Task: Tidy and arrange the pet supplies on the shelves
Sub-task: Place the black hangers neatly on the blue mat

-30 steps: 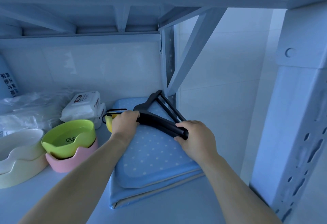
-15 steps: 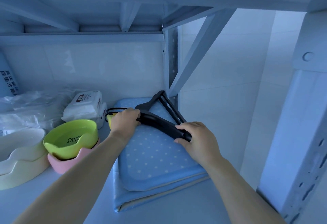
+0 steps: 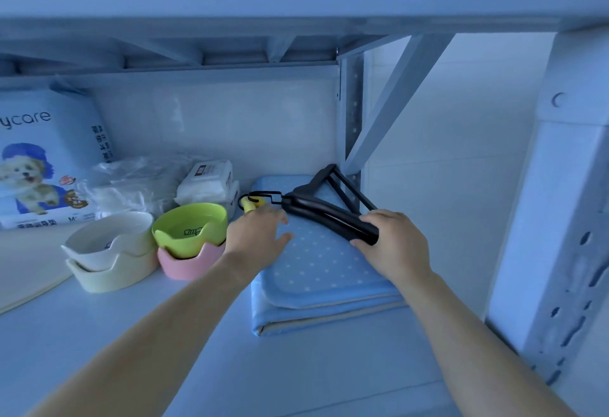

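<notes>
The fingers of the right hand (image 3: pixel 393 245) are curled tight round the near end of the black hangers (image 3: pixel 324 215), thumb tucked under. The left hand (image 3: pixel 255 238) lies loose beside their hook end, fingers spread and gripping nothing, palm on the blue dotted mat (image 3: pixel 316 271). The hangers lie in a bundle across the far part of that folded mat, pointing into the far right corner by the shelf post (image 3: pixel 353 126). Their hook reaches left over a small yellow thing (image 3: pixel 247 207) I can't make out.

Further left the green bowl (image 3: pixel 191 228) sits nested in the pink bowl (image 3: pixel 188 263), and the white bowl (image 3: pixel 108 238) in the cream bowl (image 3: pixel 108 273). Behind them are a wipes pack (image 3: pixel 207 179), a crumpled plastic bag (image 3: pixel 131 182) and a pad pack (image 3: pixel 46 159) printed with a dog.

To my eye most of this shelf (image 3: pixel 148 344) is sorted: bowls stacked, mat folded. What's left looks like settling the hangers square and letting go, and perhaps neatening that plastic bag
</notes>
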A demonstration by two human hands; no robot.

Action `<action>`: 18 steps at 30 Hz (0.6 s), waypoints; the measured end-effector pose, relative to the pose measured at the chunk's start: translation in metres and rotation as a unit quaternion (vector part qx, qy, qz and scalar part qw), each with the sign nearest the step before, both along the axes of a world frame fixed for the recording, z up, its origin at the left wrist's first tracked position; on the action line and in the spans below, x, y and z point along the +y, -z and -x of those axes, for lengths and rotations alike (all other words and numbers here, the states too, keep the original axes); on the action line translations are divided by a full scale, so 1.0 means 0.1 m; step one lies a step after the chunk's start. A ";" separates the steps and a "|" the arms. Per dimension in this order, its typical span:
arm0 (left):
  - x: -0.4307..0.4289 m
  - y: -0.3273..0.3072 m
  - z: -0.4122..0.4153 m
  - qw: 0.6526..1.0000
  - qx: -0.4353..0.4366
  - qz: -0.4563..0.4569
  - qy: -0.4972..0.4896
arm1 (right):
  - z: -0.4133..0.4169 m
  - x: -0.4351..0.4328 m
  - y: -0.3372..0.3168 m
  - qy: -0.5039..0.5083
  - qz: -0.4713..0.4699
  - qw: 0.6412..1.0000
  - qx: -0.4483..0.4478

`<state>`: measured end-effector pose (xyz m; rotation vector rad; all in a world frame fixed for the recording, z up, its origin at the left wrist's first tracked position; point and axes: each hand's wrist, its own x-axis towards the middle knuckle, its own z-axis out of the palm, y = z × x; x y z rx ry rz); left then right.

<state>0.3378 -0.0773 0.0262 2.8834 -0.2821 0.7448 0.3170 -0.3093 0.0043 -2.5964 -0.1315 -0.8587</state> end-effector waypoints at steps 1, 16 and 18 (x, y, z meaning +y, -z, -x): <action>0.02 0.01 0.05 1.000 -0.002 -0.001 -0.003 | 0.01 0.00 0.00 -0.001 0.000 1.000 0.006; 0.22 0.04 0.36 1.000 0.003 -0.009 -0.009 | 0.01 0.12 -0.07 0.023 0.080 0.995 0.050; 0.19 0.05 0.35 1.000 0.015 -0.005 -0.006 | 0.01 0.14 -0.09 0.058 0.108 0.988 0.095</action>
